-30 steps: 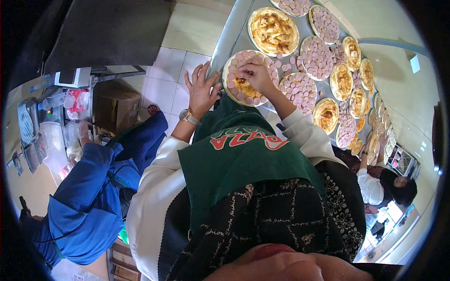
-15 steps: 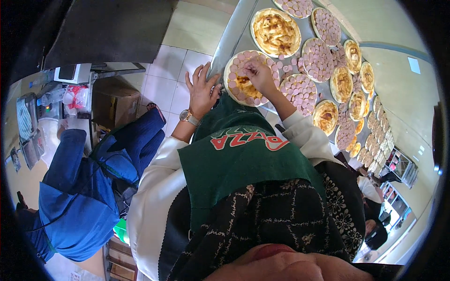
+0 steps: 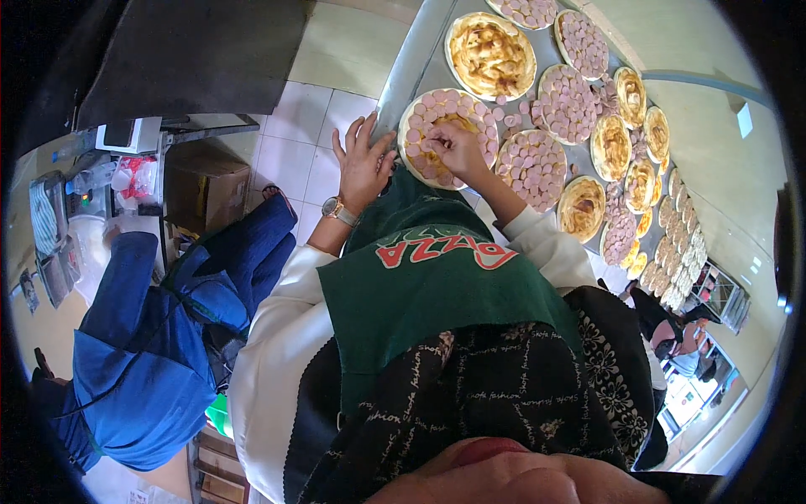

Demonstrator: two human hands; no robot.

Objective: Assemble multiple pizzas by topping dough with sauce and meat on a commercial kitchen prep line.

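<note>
A round pizza base [image 3: 413, 115] lies at the table's near left corner, with pink sausage slices round its rim and orange-brown sauce showing in the middle. Over its centre is my right hand [image 3: 460, 153], fingers pinched together; what they hold, if anything, is hidden. My left hand [image 3: 363, 160], a watch on its wrist, rests by the table's edge left of that base, fingers spread and holding nothing. Loose sausage slices [image 3: 514, 120] lie on the table to the right of the base. Beyond it sits a base with sauce only [image 3: 491, 55].
More pizza bases, some sauced and others covered with sausage slices [image 3: 567, 104], run along the metal table [image 3: 416, 63] to the far right. At left a person in blue [image 3: 143, 370] works beside a shelf. A cardboard box [image 3: 206, 186] stands below the shelf.
My right hand has moved slightly left and down over the base, and more slices lie along its far side. My left hand has stayed put. People at the far right have shifted.
</note>
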